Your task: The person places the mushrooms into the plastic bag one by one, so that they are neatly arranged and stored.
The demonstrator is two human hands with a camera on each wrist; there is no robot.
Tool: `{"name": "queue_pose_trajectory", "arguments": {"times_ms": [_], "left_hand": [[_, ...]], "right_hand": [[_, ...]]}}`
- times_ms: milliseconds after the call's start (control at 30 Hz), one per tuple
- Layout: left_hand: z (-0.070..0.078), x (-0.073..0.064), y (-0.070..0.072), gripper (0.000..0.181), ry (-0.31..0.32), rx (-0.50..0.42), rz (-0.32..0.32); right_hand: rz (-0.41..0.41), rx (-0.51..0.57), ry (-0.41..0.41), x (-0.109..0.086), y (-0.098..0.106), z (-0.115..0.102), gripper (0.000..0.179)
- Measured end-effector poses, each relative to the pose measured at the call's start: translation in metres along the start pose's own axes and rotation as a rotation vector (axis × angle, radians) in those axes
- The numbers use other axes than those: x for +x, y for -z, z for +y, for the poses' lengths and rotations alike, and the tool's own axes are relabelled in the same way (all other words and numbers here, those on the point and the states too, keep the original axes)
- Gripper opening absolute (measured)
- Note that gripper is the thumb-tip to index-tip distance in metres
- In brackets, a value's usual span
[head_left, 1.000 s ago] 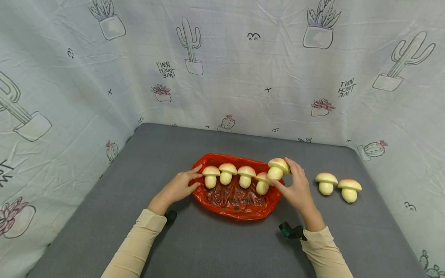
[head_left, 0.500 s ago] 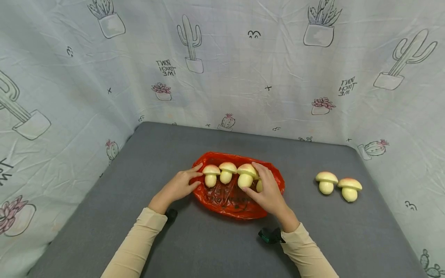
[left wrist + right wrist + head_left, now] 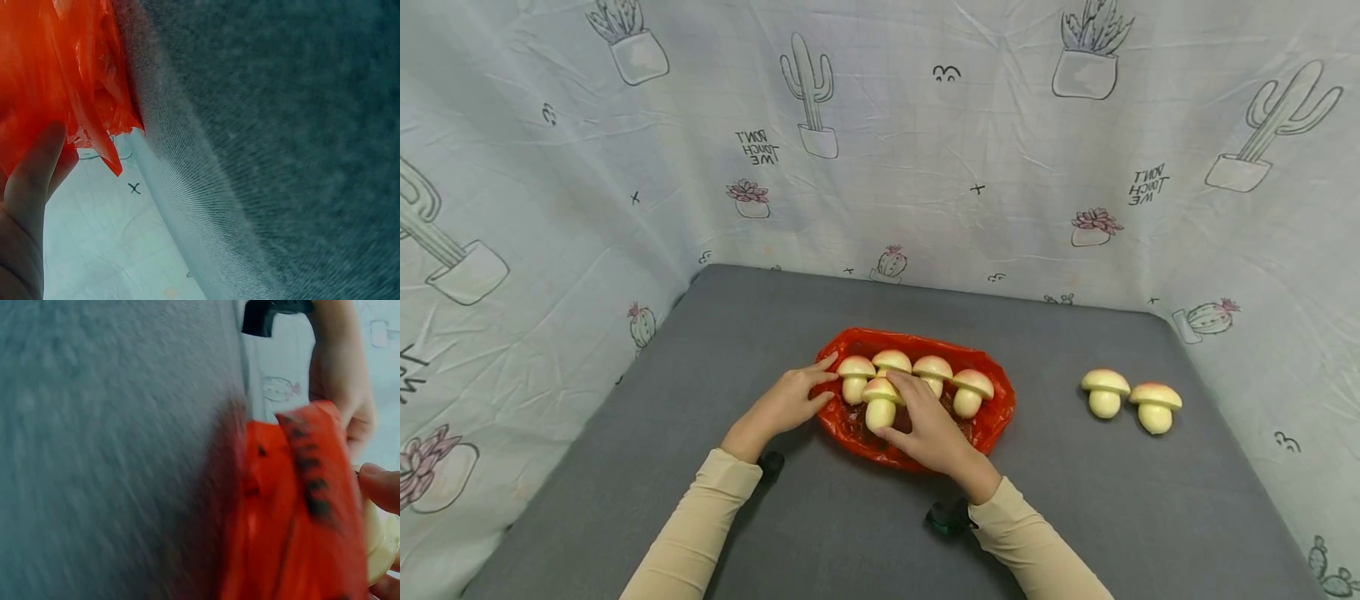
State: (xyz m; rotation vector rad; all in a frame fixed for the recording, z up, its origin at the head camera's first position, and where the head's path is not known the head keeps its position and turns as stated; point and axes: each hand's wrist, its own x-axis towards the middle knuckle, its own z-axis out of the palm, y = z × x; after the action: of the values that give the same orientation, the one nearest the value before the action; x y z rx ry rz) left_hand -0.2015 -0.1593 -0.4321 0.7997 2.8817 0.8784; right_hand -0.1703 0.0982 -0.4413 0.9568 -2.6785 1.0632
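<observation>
A toy mushroom point(image 3: 881, 408) with a pinkish cap and pale yellow stem is held by my right hand point(image 3: 931, 429), between thumb and fingers, over the front of a red plastic-lined container point(image 3: 1000, 408). Behind it, several similar mushrooms point(image 3: 972, 392) stand in a row inside. Part of the held mushroom point(image 3: 378, 540) appears beside the red plastic in the blurred right wrist view. At the container's left edge my left hand point(image 3: 782, 408) rests with fingers extended against the rim. Its thumb touches the red plastic point(image 3: 75, 75) in the left wrist view.
Two more mushrooms, one point(image 3: 1105, 393) beside another point(image 3: 1155, 407), stand on the grey table point(image 3: 745, 533) to the right of the container. A pale curtain point(image 3: 887, 200) with cactus drawings hangs behind and along the sides.
My right hand has carried its mushroom leftward from the container's right end, across the row, to the front left. The left hand has stayed at the left rim.
</observation>
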Motion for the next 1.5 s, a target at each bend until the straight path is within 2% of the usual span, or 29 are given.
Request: {"name": "queue_pose_trajectory", "arguments": {"times_ms": [233,467,733,1167,1400,1500], "left_hand": [[-0.002,-0.001,-0.001,0.037,-0.003,0.0,0.003],[-0.002,-0.002,-0.002,0.038,-0.013,0.008,0.009],[-0.002,-0.002,-0.001,0.037,-0.016,0.023,0.006],[-0.001,-0.002,-0.001,0.036,-0.02,0.025,0.018],[0.0,-0.002,-0.001,0.035,-0.007,0.012,0.022],[-0.001,-0.002,-0.001,0.035,-0.009,0.017,0.02]], "right_hand": [[-0.027,-0.067,0.044,0.002,-0.015,-0.002,0.074],[-0.038,-0.076,0.074,0.004,-0.022,-0.004,0.072],[-0.099,-0.092,0.051,0.005,-0.027,-0.005,0.071],[-0.148,-0.014,-0.027,0.005,-0.024,-0.004,0.082],[-0.129,-0.007,-0.006,0.004,-0.019,-0.002,0.081],[-0.112,0.007,-0.021,0.003,-0.015,0.0,0.08]]}}
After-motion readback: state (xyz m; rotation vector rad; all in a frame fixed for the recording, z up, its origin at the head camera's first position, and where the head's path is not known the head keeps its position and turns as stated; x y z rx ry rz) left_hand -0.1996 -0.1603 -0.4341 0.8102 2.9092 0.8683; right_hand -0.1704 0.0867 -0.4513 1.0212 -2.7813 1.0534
